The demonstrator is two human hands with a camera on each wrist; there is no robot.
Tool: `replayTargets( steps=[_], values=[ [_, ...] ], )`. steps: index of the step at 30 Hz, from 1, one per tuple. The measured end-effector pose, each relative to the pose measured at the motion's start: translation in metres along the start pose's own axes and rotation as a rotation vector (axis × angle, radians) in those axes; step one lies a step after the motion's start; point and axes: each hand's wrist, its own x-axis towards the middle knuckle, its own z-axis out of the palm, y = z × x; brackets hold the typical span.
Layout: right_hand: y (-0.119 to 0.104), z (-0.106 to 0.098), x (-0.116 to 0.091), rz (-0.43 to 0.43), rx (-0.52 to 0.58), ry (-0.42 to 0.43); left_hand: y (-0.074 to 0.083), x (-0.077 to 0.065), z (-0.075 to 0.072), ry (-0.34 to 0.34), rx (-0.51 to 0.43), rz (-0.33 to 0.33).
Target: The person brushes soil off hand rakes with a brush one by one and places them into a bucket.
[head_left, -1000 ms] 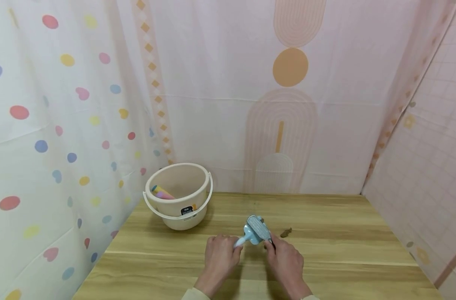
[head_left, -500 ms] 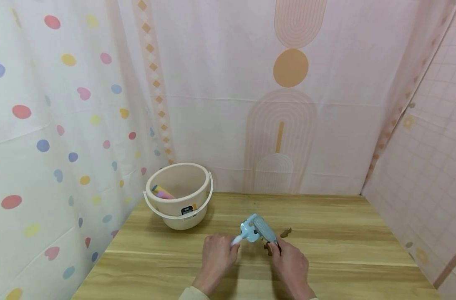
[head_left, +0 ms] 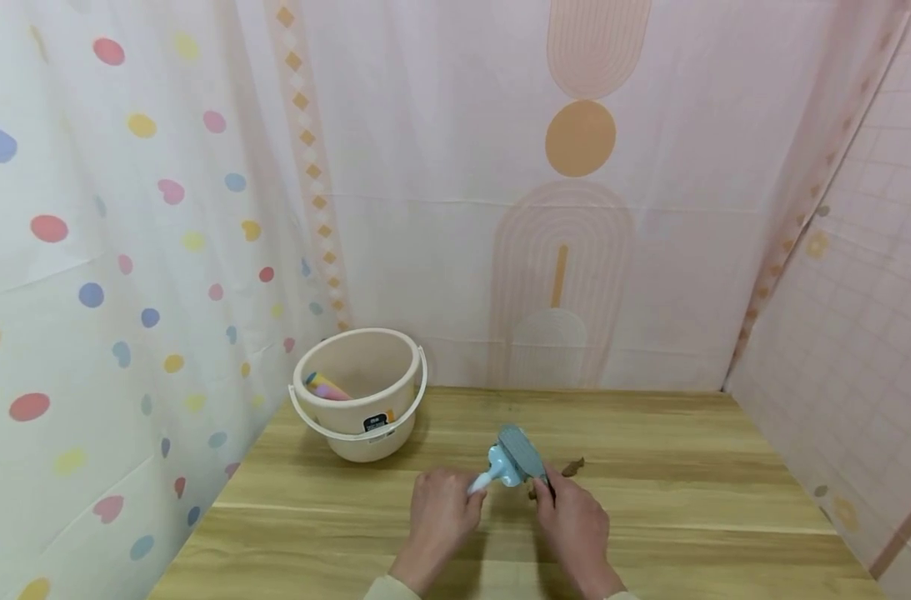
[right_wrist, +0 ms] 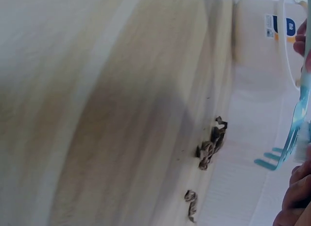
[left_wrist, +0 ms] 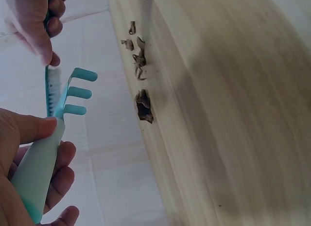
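My left hand (head_left: 442, 512) grips the pale handle of a small hand rake (left_wrist: 43, 160), thumb along its top. Three light-blue curved prongs on the rake stick out over the table. In my right hand (head_left: 573, 521) is a brush (head_left: 521, 454) with a grey-blue back and a dark handle. Its bristles (left_wrist: 54, 82) face the back of the rake head and overlap it in the left wrist view. Both tools are held above the table. Crumpled brown scraps, like dried leaves (right_wrist: 214, 143), lie on the wood below, partly hidden by my right hand in the head view.
A cream bucket (head_left: 350, 421) with a white handle stands at the back left of the wooden table (head_left: 650, 517). Yellow and pink items (head_left: 327, 387) lie inside it. Patterned curtains (head_left: 440, 275) enclose the table at the back and both sides.
The brush and my right hand shift rightward off the rake head, then return left over it. The rake dips slightly left and comes back. The scraps stay on the table.
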Motion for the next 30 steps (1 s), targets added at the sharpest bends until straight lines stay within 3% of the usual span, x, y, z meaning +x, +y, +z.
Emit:
replayTargets(
  steps=[10, 15, 18, 21, 24, 30],
  values=[
    [0.014, -0.001, -0.005, 0.077, 0.001, -0.038, -0.008, -0.001, 0.004, 0.053, 0.014, -0.013],
    [0.019, -0.003, -0.007, 0.102, -0.007, -0.031, -0.009, -0.003, 0.004, -0.030, -0.014, -0.043],
    [0.016, -0.004, -0.006, 0.060, 0.006, 0.016, -0.009, -0.004, 0.004, -0.071, -0.031, -0.069],
    [0.010, -0.002, -0.003, -0.016, 0.026, 0.042, -0.007, -0.004, 0.004, -0.059, -0.028, -0.064],
    [0.005, -0.001, -0.002, -0.043, 0.032, 0.009, -0.005, -0.004, 0.004, -0.041, -0.018, -0.034],
    [0.010, -0.001, -0.003, 0.043, 0.005, -0.065, -0.006, -0.008, 0.007, -0.047, 0.001, -0.016]
  ],
)
